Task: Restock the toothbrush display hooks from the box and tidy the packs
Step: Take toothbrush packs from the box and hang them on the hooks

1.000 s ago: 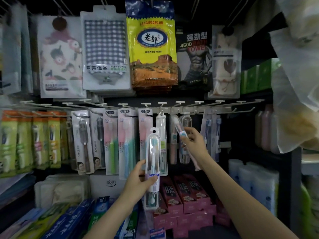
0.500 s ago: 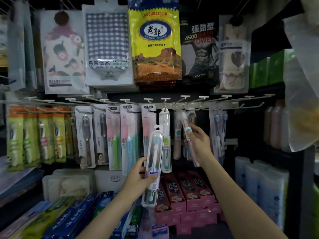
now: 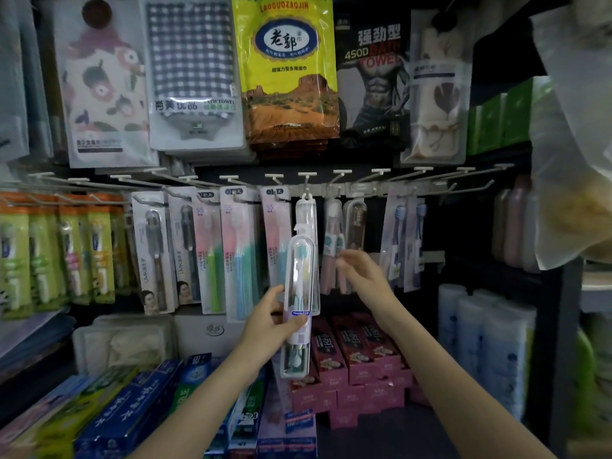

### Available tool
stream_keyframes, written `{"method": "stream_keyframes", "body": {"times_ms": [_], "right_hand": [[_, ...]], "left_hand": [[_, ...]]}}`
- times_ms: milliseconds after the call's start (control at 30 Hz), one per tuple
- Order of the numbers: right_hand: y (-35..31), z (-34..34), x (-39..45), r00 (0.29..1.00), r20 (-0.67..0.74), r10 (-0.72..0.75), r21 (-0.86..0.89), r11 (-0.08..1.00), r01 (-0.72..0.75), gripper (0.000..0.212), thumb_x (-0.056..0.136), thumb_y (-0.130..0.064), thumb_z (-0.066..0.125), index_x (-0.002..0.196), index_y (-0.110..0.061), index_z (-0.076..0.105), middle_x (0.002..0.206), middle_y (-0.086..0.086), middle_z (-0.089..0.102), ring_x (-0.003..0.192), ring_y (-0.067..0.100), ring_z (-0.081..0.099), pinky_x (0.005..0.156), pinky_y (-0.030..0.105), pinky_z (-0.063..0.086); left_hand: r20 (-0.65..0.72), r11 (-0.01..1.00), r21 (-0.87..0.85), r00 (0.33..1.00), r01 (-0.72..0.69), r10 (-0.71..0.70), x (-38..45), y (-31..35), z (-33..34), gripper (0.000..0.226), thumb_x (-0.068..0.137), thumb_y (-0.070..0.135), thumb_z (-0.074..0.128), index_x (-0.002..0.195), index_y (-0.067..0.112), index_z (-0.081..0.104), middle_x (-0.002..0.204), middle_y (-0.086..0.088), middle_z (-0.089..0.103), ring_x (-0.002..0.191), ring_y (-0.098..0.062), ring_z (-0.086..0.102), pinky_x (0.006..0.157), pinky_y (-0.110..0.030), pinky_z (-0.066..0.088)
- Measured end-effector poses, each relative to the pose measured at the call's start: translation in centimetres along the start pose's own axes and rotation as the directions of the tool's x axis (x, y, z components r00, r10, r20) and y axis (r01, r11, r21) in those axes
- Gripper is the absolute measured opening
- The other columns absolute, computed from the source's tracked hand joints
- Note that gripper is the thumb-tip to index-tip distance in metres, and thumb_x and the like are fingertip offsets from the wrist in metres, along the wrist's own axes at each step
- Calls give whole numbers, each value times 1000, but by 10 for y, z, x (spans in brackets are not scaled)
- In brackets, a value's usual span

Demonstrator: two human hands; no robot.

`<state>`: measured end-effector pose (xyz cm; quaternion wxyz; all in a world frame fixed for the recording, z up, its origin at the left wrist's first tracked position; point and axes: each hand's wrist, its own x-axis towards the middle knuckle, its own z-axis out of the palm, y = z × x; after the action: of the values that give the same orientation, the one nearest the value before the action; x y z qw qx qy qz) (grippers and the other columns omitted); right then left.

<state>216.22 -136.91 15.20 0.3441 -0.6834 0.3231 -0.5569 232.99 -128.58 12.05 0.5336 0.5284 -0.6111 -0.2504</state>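
Your left hand grips a clear pack upright; your right hand, at 2 o'clock, fingers relaxed, touches the pink packs

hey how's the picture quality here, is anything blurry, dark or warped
Head view: dim overall, darkest at the bottom right; right hand is motion-blurred; left hand and its clear toothbrush pack look sharper; wide-angle lens bows the hook rail and stretches the edges.
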Motion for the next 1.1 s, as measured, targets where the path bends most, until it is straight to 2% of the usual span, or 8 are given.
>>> {"method": "stream_keyframes", "body": {"times_ms": [133, 200, 367, 533, 633, 800, 1000, 1100], "right_hand": [[-10, 9, -10, 979, 206, -14, 71, 997, 0, 46, 83, -18, 68, 124, -18, 47, 108, -6, 66, 99, 5, 64, 82, 17, 52], [-11, 7, -10, 989, 147, -22, 134, 991, 2, 45, 84, -11, 67, 123, -19, 45, 106, 3, 68, 96, 13, 67, 78, 22, 54], [-12, -26, 12, 984, -99, 150, 328, 938, -110, 58, 92, -15, 56, 142, -25, 29, 127, 14, 56, 103, 25, 61, 71, 34, 53], [-27, -40, 44, 985, -142, 102, 129, 988, -83, 57, 97, -19, 49, 146, -31, 23, 138, -2, 42, 123, 19, 44, 103, 38, 38], [-20, -39, 55, 994, -98, 57, -13, 998, -59, 62, 95, -19, 51, 147, -32, 21, 152, 0, 29, 138, 24, 30, 112, 47, 30], [-19, -47, 64, 998, -60, 1, -239, 971, -15, 62, 97, -17, 47, 150, -27, 15, 155, 1, 20, 141, 23, 22, 109, 34, 25], [-7, -44, 61, 991, -129, 27, -480, 873, -86, 65, 98, -25, 45, 151, -26, 8, 150, 11, 29, 123, 29, 46, 88, 29, 40], [12, -48, 33, 987, -161, 12, -488, 868, -90, 64, 95, -23, 50, 148, -13, 17, 145, 16, 32, 124, 29, 44, 98, 32, 39]], "left_hand": [[41, 999, 5, 998, -47, 47, 3, 10, 18, 60, 82, 24, 68, 133, 30, 38, 108, 4, 60, 93, -4, 57, 66, -10, 43], [53, 997, 4, 996, -73, 73, 5, 19, 26, 55, 86, 23, 64, 130, 37, 34, 107, 10, 55, 94, 0, 53, 69, -10, 41], [65, 972, 134, 981, -191, 184, 7, 33, 23, 44, 92, 13, 54, 132, 28, 43, 113, 13, 52, 106, -2, 48, 78, -7, 39], [-36, 965, 180, 979, -190, 200, -3, 20, 11, 39, 91, 5, 52, 123, 26, 43, 108, 11, 53, 102, -6, 50, 89, -18, 38], [-102, 976, 163, 981, -147, 165, -7, 6, 1, 36, 91, 1, 50, 116, 26, 44, 103, 12, 54, 95, -2, 52, 80, -9, 38], [-176, 995, 90, 983, -43, 59, -3, -14, -7, 30, 91, -4, 48, 109, 19, 47, 99, 3, 56, 88, -8, 53, 66, -2, 39], [-146, 989, 141, 988, -37, 58, -8, -28, 6, 31, 90, -3, 50, 111, 19, 46, 98, 5, 56, 88, -5, 54, 67, -9, 42], [-87, 978, 190, 991, -82, 100, -19, -34, 21, 34, 89, -4, 50, 107, 25, 46, 96, 4, 56, 87, -7, 56, 69, -9, 44]]}}
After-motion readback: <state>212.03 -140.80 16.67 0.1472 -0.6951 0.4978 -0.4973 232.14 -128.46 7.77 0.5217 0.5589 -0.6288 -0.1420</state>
